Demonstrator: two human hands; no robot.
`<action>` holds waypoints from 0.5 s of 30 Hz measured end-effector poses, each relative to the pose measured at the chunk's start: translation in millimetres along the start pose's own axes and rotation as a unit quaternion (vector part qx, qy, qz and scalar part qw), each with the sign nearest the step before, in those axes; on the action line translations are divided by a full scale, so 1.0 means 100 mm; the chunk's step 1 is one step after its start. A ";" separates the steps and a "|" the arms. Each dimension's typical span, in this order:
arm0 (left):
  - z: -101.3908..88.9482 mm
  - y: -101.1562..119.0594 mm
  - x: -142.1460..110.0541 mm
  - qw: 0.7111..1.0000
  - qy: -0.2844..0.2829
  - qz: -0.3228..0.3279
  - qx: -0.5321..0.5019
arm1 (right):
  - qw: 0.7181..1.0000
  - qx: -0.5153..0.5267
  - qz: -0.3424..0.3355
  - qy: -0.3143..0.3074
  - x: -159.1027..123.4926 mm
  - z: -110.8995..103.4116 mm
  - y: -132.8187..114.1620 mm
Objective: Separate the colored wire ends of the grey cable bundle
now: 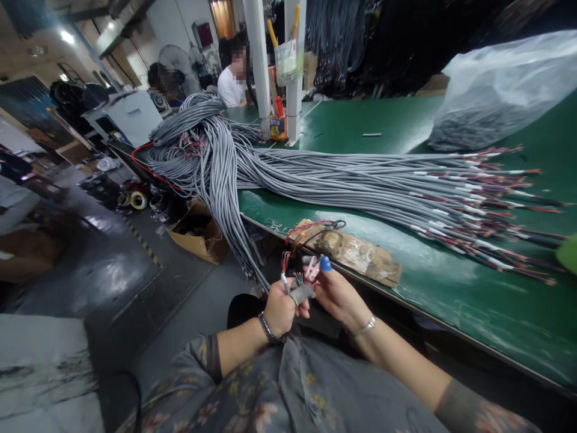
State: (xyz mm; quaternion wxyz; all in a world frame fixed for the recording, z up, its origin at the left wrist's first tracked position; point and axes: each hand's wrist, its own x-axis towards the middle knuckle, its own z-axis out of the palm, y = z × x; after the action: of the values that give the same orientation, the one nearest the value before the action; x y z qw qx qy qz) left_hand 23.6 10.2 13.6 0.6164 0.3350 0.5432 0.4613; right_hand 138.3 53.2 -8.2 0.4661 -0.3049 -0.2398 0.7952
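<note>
Your left hand point(278, 310) and right hand point(340, 296) are close together in front of you, just off the near edge of the green desk point(473, 325). The fingers of your left hand are closed around a grey cable end point(284, 280), which stands up out of the grip so that its coloured wires point(285, 263) fan out above your knuckles. More thin wires show between your two hands, just above the grey wrap point(301, 293) on your left thumb. The fingers of your right hand pinch a small pale pink piece point(312, 270), beside the blue cover point(325, 263) on one fingertip; whether the wires touch that piece, you cannot tell. Just beyond your hands, a worn wooden board point(356, 252) lies along the desk edge, with the long grey cable bundle point(324, 174) behind it.
</note>
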 end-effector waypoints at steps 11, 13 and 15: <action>-0.12 -0.08 -0.07 1.000 0.002 0.031 0.006 | 0.997 -0.055 0.032 -0.045 -0.26 -0.04 0.02; -0.14 -0.11 -0.06 0.999 0.000 0.032 0.022 | 0.996 -0.080 0.016 -0.022 -0.30 -0.05 0.05; -0.15 -0.12 -0.06 0.999 -0.005 0.027 0.038 | 0.995 -0.102 0.001 -0.003 -0.31 -0.04 0.06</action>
State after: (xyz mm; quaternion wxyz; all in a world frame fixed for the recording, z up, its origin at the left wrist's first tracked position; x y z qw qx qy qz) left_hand 11.6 -1.4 1.9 0.5935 0.3751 0.5478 0.4550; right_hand 149.6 23.0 -7.1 0.4308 -0.3483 -0.3208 0.7682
